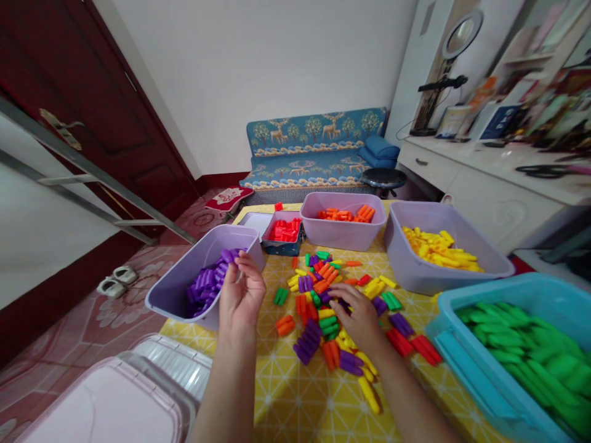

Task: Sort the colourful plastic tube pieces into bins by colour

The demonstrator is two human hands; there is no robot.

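My left hand (242,286) is raised at the near right side of a lilac bin (159,301) of purple pieces. Its thumb and fingers are closed on a purple ribbed piece (228,255). My right hand (357,311) reaches over a mixed pile of small ribbed pieces on the table. Its fingers are curved and apart from the thumb, with the tips beside a purple piece (325,298). Around it lie green pieces (329,327), orange pieces (331,355), yellow pieces (369,394) and red pieces (425,349). Some pieces are hidden under the right hand.
Across the back stand a dark tin (282,247) of red pieces, a lilac bin (341,237) of orange ones and a lilac bin (410,274) of yellow ones. A turquoise bin (475,375) of green pieces is at right. Plastic lids (106,406) lie at lower left.
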